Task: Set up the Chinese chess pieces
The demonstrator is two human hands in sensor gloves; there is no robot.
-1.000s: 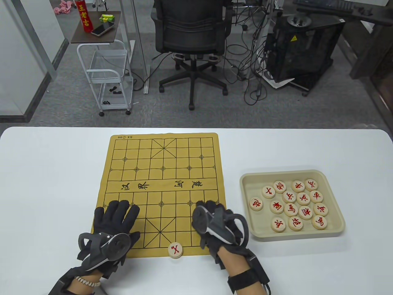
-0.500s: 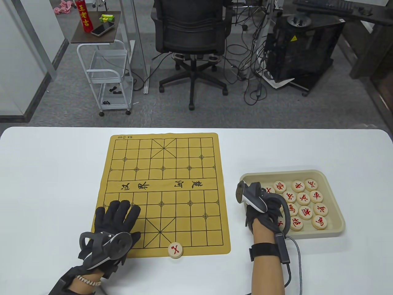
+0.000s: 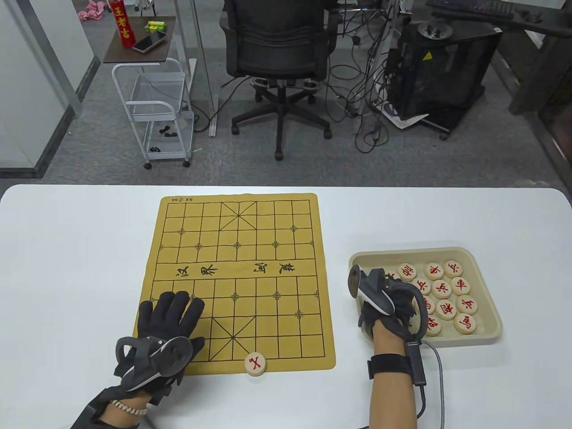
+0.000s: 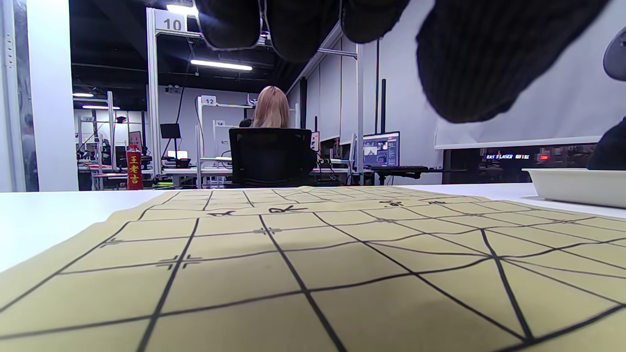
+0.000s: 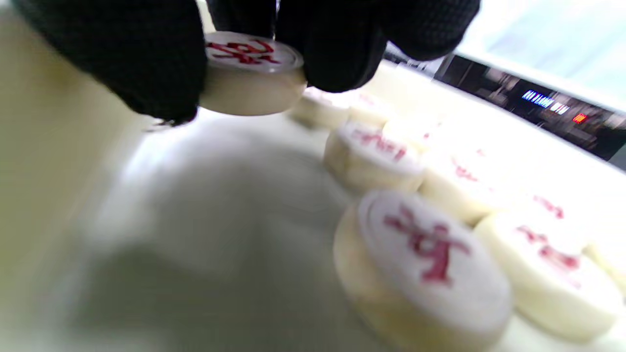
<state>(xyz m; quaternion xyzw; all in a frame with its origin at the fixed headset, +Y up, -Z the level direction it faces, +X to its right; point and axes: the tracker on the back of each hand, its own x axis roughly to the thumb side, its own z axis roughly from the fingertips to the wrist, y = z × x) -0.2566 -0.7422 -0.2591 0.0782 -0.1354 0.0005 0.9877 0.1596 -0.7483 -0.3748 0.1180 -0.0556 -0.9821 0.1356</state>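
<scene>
White table (image 3: 67, 250); board mat (image 3: 237, 277); tray (image 3: 485, 286)

Both hands wear black knit gloves, the left hand (image 3: 167, 319) and right hand (image 3: 391, 308) each topped by a grey ringed tracker. The left wrist shows a pale beaded bracelet (image 3: 127, 408). The bare right forearm carries a black strap (image 3: 389, 364) and a grey cable (image 3: 440, 384).

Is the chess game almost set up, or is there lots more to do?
Lots more. Only one piece sits on the near edge of the board. The right hand is in the tray, pinching a second piece between its fingers. The left hand rests flat on the board's near corner. The other red pieces wait in the tray.
</scene>
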